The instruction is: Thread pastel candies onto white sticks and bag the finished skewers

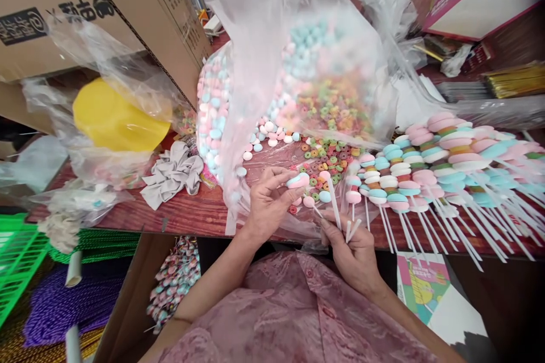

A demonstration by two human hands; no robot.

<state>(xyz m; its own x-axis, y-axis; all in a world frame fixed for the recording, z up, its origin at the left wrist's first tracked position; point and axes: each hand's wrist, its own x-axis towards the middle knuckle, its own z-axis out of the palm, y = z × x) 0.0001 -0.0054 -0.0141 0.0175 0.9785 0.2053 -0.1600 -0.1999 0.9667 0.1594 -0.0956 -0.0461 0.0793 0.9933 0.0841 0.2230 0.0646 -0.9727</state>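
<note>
My left hand (267,198) pinches a pink and blue marshmallow candy (297,181) between thumb and fingers. Just to its right, my right hand (349,244) grips a few white sticks (334,209), one of them topped with a pink candy and pointing up toward the marshmallow. Both hands hover over the near edge of the wooden table (191,212), above a clear plastic sheet strewn with loose marshmallows (268,133) and coloured cereal rings (326,159). A big clear bag (323,68) of the same sweets rises behind them.
Finished candy skewers (443,164) lie fanned out to the right, sticks toward me. A yellow object in plastic (114,116), a grey cloth (172,173) and cardboard boxes (85,5) sit left. A box of wrapped skewers (174,278) and a green crate (17,255) are below.
</note>
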